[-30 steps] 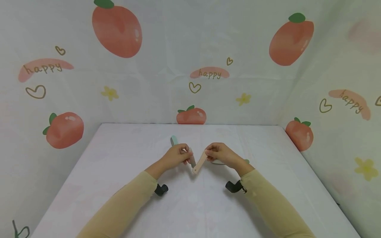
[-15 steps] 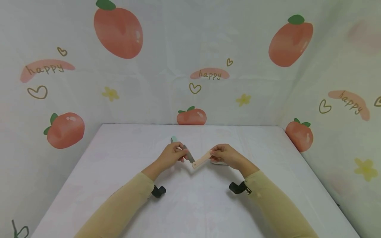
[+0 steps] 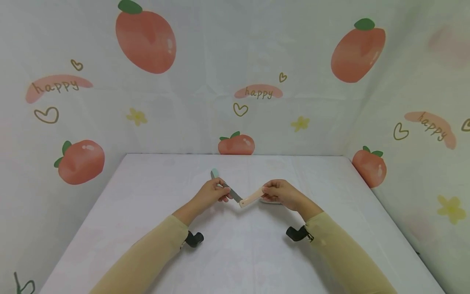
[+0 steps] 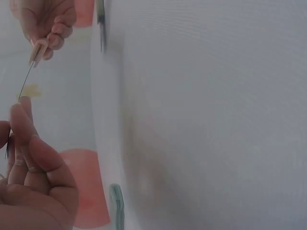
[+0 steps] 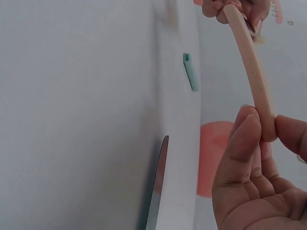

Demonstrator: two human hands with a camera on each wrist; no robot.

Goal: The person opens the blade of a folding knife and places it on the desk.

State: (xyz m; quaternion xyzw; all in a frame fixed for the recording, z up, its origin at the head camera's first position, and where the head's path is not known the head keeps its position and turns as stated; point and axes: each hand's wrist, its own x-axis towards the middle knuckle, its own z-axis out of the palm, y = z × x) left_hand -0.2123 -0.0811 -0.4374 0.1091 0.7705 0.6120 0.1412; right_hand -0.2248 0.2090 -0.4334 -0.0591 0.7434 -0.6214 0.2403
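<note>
A folding knife with a beige handle and grey blade is held above the table, unfolded to a wide V. My left hand pinches the blade between thumb and fingers. At the other side, my right hand pinches the free end of the beige handle, as the right wrist view shows. Seen edge-on in the left wrist view, the blade runs thinly between both hands. Fingers hide part of the blade.
Behind my left hand lies a slim mint-green piece, slotted at one end. Below my right hand is a flat metal blade; in the left wrist view it has a greenish handle. Printed cloth hangs behind the white table.
The folding knife has opened from a narrow V to a wider one. My hands have moved apart, the right going rightward and the left slightly leftward, both keeping their hold.
</note>
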